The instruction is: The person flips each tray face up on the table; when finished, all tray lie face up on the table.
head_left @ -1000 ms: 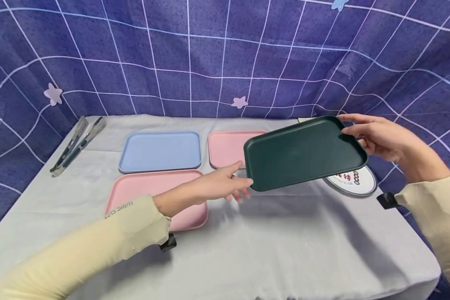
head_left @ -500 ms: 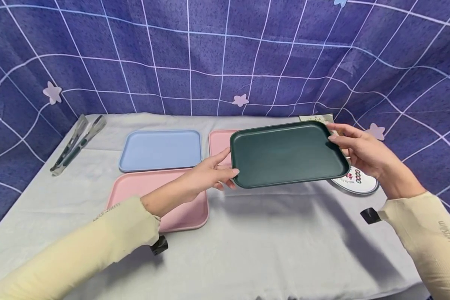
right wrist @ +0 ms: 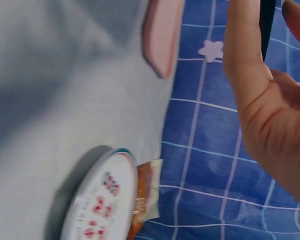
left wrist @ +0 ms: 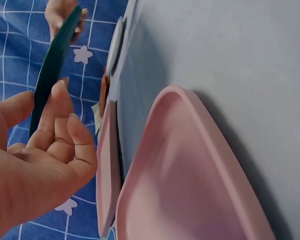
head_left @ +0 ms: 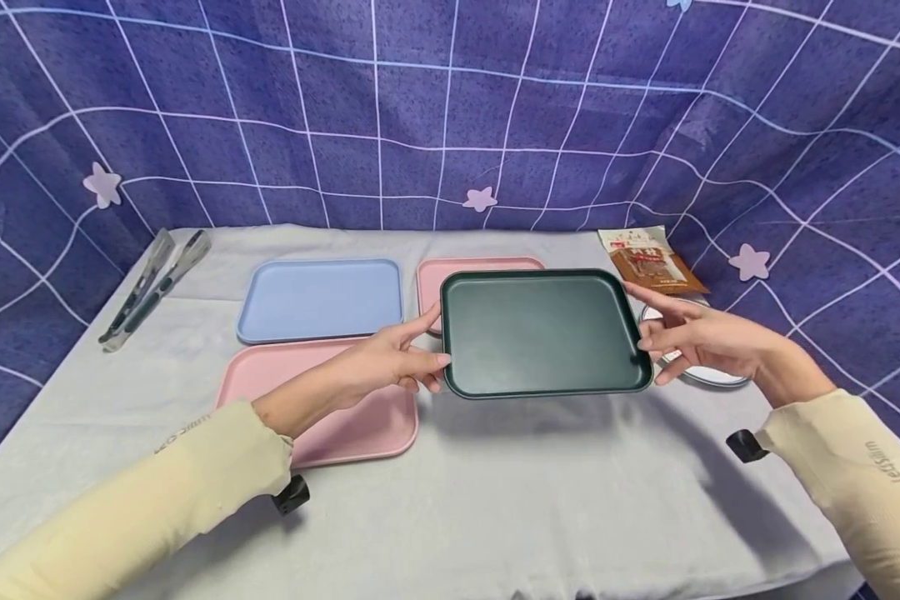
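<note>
A dark green rectangular tray [head_left: 543, 333] is held above the table between my two hands. My left hand [head_left: 390, 362] grips its left end, thumb and fingers on either side of the rim; the left wrist view shows the green tray [left wrist: 52, 65] edge-on between them. At the opposite end my right hand [head_left: 708, 337] pinches the right rim. Below and behind the green tray lies a small pink tray [head_left: 487, 264], partly covered by it. Under my left forearm is a larger pink tray [head_left: 367, 425], with a blue tray [head_left: 321, 300] behind it.
Metal tongs [head_left: 153, 287] lie at the table's left edge. A brown snack packet [head_left: 652, 262] sits at the back right. Beside it, a white printed plate [right wrist: 102, 205] is partly hidden by my right hand in the head view. A blue curtain [head_left: 420, 108] hangs behind.
The green tray has moved left and lower and levelled out from its tilt. My left hand has taken hold of its left end. The snack packet has come into view.
</note>
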`<state>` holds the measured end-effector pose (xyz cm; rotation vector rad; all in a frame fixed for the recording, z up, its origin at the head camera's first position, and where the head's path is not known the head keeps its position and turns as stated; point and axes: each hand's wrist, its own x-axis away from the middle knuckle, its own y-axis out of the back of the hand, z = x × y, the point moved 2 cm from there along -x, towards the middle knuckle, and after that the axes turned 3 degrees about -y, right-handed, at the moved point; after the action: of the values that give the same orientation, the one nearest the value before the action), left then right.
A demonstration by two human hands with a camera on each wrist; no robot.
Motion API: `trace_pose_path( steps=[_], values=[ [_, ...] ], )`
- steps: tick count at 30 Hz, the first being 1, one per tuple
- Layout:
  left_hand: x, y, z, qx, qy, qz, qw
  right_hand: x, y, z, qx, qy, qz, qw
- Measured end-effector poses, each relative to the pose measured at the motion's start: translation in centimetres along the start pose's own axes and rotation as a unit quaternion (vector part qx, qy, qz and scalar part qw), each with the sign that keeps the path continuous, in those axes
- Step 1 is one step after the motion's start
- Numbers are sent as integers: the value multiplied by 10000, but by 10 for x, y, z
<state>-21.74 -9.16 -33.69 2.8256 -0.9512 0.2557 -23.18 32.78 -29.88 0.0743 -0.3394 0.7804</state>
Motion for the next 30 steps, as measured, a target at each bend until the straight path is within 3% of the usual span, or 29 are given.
trace_pose_path(
  steps=[6, 11, 16, 24, 30],
  values=[
    [3, 1, 5, -348, 238, 72, 9991, -11, -1, -26, 355, -683, -315, 9965],
    [5, 1, 10, -569, 256, 161, 9979, -20, -4, -40, 492, -1030, -385, 9927],
    [5, -1, 15, -672, 292, 238, 9970, -29, -7, -47, 495, -1160, -423, 9911],
    [5, -6, 31, -543, 687, 285, 9957, -37, -9, -57, 504, -1330, -413, 9890],
    [6, -8, 35, -619, 727, 305, 9950, -44, -11, -65, 571, -1399, -436, 9876]
  ],
)
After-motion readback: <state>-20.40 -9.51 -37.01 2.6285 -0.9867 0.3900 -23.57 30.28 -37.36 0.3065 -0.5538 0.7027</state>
